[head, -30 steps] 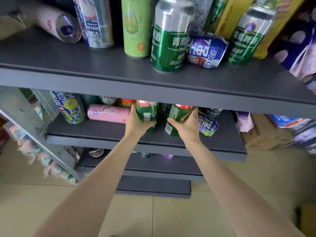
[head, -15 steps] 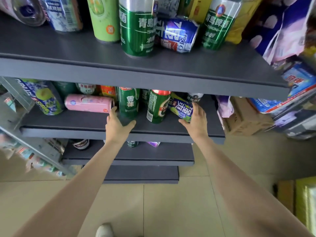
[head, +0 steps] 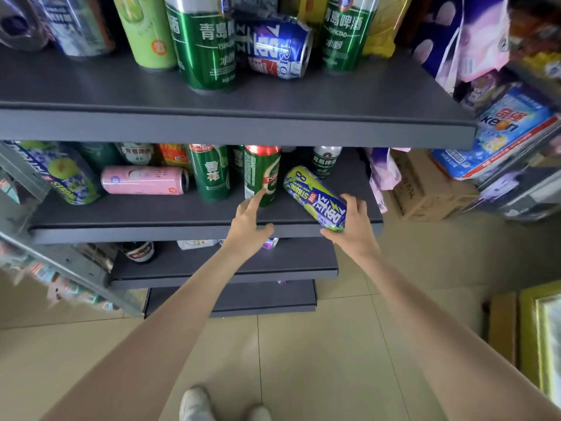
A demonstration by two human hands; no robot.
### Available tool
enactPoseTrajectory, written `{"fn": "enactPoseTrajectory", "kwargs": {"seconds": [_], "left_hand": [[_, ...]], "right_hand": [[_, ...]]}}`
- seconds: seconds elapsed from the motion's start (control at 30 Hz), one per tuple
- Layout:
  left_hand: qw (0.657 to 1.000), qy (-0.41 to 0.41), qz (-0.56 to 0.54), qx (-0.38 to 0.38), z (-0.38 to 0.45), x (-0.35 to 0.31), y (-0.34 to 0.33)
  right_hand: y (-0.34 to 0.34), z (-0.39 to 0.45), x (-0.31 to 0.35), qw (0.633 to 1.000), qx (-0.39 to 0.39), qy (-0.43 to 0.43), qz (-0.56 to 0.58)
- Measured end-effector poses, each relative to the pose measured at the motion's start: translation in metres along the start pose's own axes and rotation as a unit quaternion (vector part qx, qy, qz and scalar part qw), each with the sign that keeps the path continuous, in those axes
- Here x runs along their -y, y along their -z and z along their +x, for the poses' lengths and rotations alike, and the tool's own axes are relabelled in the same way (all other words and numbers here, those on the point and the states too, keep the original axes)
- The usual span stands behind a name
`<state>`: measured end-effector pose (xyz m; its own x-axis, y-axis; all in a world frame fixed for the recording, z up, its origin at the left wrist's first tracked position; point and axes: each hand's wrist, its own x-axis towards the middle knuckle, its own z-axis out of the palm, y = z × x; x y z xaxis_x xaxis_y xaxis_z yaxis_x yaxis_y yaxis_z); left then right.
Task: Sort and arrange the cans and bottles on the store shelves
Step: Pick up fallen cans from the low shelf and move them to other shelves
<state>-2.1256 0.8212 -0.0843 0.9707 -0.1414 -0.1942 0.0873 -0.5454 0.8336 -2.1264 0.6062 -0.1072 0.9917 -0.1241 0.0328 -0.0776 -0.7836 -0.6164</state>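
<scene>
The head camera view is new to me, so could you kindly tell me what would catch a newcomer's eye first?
First comes the purple and lime-green drink can, tilted near the right front of the dark grey middle shelf with the right hand gripping its lower end. Beside it, the left hand reaches with straight fingers to the upright green beer can with a red top. On the top shelf, a crumpled blue and silver can lies between tall green cans.

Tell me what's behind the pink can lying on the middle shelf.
Behind the pink can, upright cans stand in shadow: a white-and-red one and an orange-red one. The upper shelf hides their tops and anything deeper.
</scene>
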Motion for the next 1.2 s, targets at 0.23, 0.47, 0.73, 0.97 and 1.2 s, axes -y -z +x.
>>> {"fn": "enactPoseTrajectory", "kwargs": {"seconds": [0.23, 0.47, 0.73, 0.97, 1.2], "left_hand": [[0.995, -0.045, 0.072, 0.06, -0.044, -0.012, 0.014], [0.981, -0.085, 0.003, 0.175, -0.092, -0.042, 0.051], [0.968, -0.218, -0.075, 0.098, -0.107, -0.137, 0.138], [0.93, -0.36, -0.072, -0.026, -0.113, -0.216, 0.211], [0.913, -0.389, -0.006, -0.122, -0.096, -0.276, 0.273]], "right_hand": [[0.057, -0.057, 0.042, 0.988, -0.058, 0.04, 0.138], [0.113, -0.084, 0.123, 0.961, -0.001, 0.092, 0.262], [0.197, -0.073, 0.251, 0.876, -0.061, 0.226, 0.422], [0.239, -0.073, 0.334, 0.854, -0.105, 0.289, 0.419], [0.279, -0.041, 0.409, 0.889, -0.169, 0.305, 0.296]]}}
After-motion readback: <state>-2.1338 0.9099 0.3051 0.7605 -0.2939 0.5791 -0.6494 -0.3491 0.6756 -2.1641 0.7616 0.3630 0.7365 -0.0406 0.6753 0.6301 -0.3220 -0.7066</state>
